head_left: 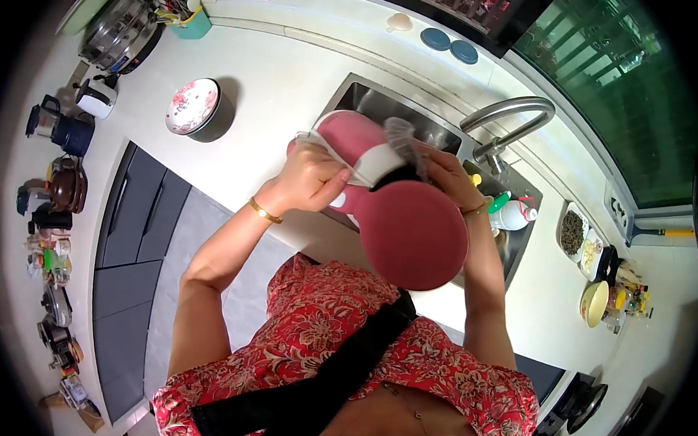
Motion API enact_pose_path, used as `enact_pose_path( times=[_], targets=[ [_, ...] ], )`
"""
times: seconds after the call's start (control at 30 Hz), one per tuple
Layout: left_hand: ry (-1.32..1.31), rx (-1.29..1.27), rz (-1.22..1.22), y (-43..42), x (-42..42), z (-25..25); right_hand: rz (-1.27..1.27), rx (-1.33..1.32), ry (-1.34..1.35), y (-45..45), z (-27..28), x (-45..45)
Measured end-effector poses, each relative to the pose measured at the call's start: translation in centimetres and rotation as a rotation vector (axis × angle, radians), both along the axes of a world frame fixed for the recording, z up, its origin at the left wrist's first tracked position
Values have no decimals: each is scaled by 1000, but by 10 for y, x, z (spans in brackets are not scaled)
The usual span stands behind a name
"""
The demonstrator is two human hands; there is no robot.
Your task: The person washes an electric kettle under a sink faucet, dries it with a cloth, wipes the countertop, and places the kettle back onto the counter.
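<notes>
A pink and white container (353,136) is held up in front of me, tilted, over the sink's near edge. Its round pink lid (416,234) hangs open toward me, and a dark gap shows between lid and white rim. Clear plastic (402,141), like a thin bag, bunches at the rim. My left hand (312,177) is closed in a fist at the left side, with plastic in its grip. On the right side my right hand (448,175) is curled against the rim and the plastic, its fingertips partly hidden.
Behind the container lies a steel sink (367,89) with a curved faucet (516,109). A white bottle (512,213) stands by the sink's right side. A floral-topped dark pot (200,111) sits on the left counter. Small dishes (571,232) and a yellow bowl (594,303) are at right.
</notes>
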State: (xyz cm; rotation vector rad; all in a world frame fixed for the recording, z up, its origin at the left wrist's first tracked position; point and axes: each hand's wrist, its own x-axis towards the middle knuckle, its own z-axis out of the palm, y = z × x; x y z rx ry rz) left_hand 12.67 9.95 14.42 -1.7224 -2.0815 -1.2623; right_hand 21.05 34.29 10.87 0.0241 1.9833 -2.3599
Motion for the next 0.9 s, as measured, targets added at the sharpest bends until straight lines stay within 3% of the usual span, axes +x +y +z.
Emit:
enact_pose_path(
  times=[0.07, 0.1, 0.2, 0.23, 0.3, 0.37, 0.4, 0.43, 0.53, 0.6, 0.67, 0.73, 0.8, 0.9],
  targets=[
    [128, -22, -140, 10, -4, 4, 405, 475, 413, -12, 32, -15],
    [127, -49, -175, 15, -7, 8, 542, 565, 575, -19, 36, -26],
    [137, -83, -204, 27, -21, 14, 629, 562, 439, -24, 28, -54],
    [101, -31, -192, 30, -23, 11, 646, 343, 177, -21, 14, -62],
    [62, 23, -189, 31, -25, 13, 486, -164, -339, -16, -11, -78],
    [-14, 25, -165, 24, -35, 17, 502, -160, -232, -17, 4, -86],
    [-16, 17, -172, 22, -35, 18, 614, 157, 196, -12, 11, -84],
    [-208, 13, -131, 21, -34, 25, 689, 481, 625, -12, 24, -77],
    [-621, 12, 19, 21, -34, 41, 445, 428, 496, -13, 29, -49],
    [-641, 160, 167, 22, -36, 45, 272, 180, 330, -7, 10, -47],
    [160, 153, 543, 10, -63, -4, 90, -128, 194, -1, -14, -46],
    [-1209, 680, 319, 15, -45, 9, -50, -385, 123, -4, -43, -41],
    [-1231, 691, 409, 13, -45, 11, -142, -590, 85, -17, -68, -32],
    [-1381, 788, 359, -1, -57, -18, -212, -788, 75, -44, -87, -18]
  ],
)
